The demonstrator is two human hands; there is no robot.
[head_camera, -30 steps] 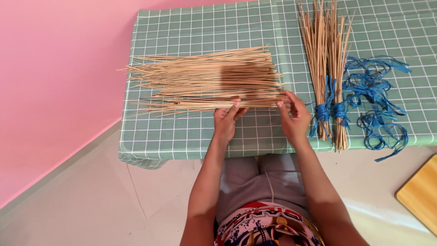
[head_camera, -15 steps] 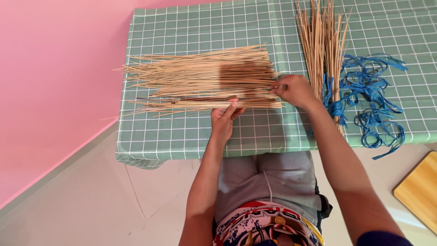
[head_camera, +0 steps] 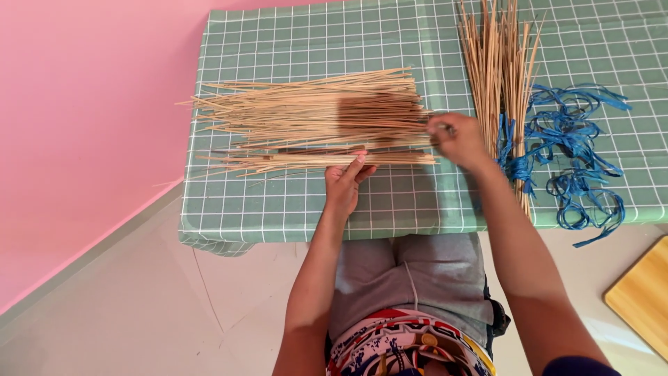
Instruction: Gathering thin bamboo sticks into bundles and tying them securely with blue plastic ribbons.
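Right hand point(head_camera: 459, 139) pinches the right ends of a few sticks at the right edge of the loose stick pile point(head_camera: 313, 118); we read that grip as clenched on the sticks. Left hand point(head_camera: 346, 184) lies flat, grip released, fingertips point(head_camera: 358, 161) pressing the near edge of the pile. We see the pile lying crosswise on the table point(head_camera: 292, 209), left of centre, ends fanning out toward the left. Table carries a green checked cloth. Just right of the right hand we note a second bundle point(head_camera: 497, 63) running near to far, tied low down with blue ribbon. More loose blue ribbon point(head_camera: 577, 153) sits tangled right of that bundle, touching it. Wooden board point(head_camera: 643, 296) on the floor at near right. Pink wall point(head_camera: 83, 125) at left.
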